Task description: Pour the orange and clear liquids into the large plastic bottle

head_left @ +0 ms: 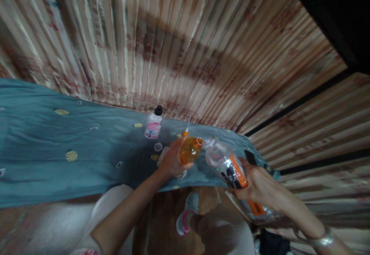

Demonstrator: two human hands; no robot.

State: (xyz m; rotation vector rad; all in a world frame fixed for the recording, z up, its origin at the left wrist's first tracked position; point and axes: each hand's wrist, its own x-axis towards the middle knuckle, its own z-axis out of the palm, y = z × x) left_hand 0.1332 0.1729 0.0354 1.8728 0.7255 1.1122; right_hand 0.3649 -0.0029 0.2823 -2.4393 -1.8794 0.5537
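My left hand (175,156) is closed around a small orange bottle (190,151), tilted with its mouth to the upper right. Wrapped round a large clear plastic bottle (221,156) with an orange and black label is my right hand (254,179). The clear bottle is tipped left, its neck meeting the orange bottle's mouth; whether liquid passes between them I cannot tell. Just behind my left hand lies an orange pump top with a white tip (185,132). A crumpled white tissue (163,156) sits beside that hand, partly hidden by it.
A clear bottle with a black cap and pink label (153,124) stands on the blue patterned cloth (98,147). Near it lies a small white cap (158,146). A dark flat object (250,157) is at the right end. Pleated curtains (162,54) hang behind.
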